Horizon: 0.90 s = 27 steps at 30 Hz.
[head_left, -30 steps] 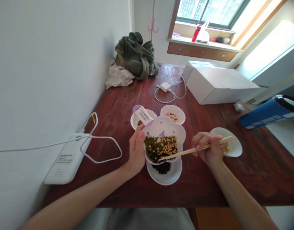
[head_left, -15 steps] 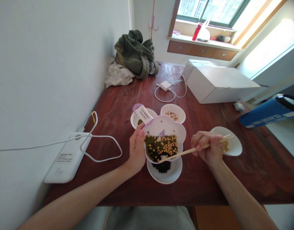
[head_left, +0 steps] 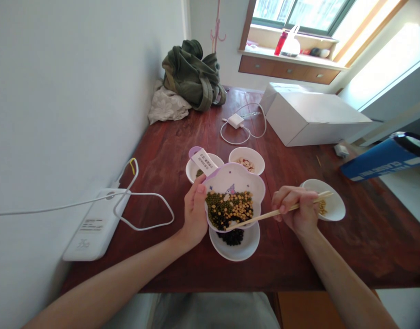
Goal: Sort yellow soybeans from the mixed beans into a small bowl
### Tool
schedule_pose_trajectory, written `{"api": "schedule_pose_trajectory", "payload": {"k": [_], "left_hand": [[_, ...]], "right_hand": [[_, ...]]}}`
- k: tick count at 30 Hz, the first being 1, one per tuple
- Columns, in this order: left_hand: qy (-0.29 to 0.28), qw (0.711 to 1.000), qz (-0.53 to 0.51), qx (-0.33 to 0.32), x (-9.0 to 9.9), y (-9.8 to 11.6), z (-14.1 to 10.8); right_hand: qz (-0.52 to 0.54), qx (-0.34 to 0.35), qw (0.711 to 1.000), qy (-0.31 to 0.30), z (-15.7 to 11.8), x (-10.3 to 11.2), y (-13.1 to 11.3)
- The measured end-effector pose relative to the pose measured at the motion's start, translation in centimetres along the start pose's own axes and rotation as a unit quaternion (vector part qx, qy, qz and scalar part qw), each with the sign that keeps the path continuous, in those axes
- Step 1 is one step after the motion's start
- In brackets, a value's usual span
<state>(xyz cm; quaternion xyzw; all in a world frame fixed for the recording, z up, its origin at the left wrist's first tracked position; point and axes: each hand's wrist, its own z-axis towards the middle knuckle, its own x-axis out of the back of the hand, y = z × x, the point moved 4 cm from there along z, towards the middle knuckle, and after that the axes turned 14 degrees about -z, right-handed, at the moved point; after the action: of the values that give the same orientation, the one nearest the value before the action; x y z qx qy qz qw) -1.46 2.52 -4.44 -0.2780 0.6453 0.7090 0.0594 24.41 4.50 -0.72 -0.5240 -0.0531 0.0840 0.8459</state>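
Note:
My left hand (head_left: 195,210) grips the left rim of a flower-shaped purple-edged bowl (head_left: 237,181), tilted toward me and filled with mixed green, yellow and dark beans (head_left: 229,208). A paper tag (head_left: 203,161) hangs from its handle. My right hand (head_left: 295,210) holds a pair of wooden chopsticks (head_left: 264,215), whose tips reach into the beans at the bowl's near edge. Right under that edge stands a white dish (head_left: 236,249) holding black beans (head_left: 233,237).
Three more white dishes stand on the red-brown table (head_left: 182,146): one with green beans (head_left: 196,170), one with pale pieces (head_left: 247,161), one with yellow beans (head_left: 324,206). A power strip (head_left: 93,226) with cable lies left; a charger (head_left: 236,121), white box (head_left: 312,119) and green bag (head_left: 192,75) sit farther back.
Both hands, the bowl and the chopsticks hold nearly the same pose; the chopstick tips shift slightly among the beans. The view has tipped a little, so everything sits slightly higher.

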Motion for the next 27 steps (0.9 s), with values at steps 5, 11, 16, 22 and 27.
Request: {"api": "schedule_pose_trajectory", "payload": {"k": [5,11,16,22,27], "left_hand": [[0.004,1.0,0.002,0.0,-0.14,0.1,-0.01],[0.004,1.0,-0.005,0.005,-0.17,0.06,-0.03],[-0.005,1.0,-0.019,0.007,-0.21,0.02,-0.03],[-0.006,1.0,-0.003,-0.003,-0.37,0.41,-0.1],[-0.007,1.0,-0.012,-0.002,-0.46,0.46,-0.16]], "right_hand": [[-0.007,-0.003,1.0,0.01,0.05,0.03,-0.07],[-0.025,-0.009,1.0,0.012,0.03,-0.12,0.11],[-0.019,-0.015,1.0,0.011,0.16,-0.08,0.25],[-0.011,-0.027,0.999,0.012,0.11,-0.16,0.23],[-0.003,-0.038,0.999,0.0,0.2,-0.49,0.35]]}}
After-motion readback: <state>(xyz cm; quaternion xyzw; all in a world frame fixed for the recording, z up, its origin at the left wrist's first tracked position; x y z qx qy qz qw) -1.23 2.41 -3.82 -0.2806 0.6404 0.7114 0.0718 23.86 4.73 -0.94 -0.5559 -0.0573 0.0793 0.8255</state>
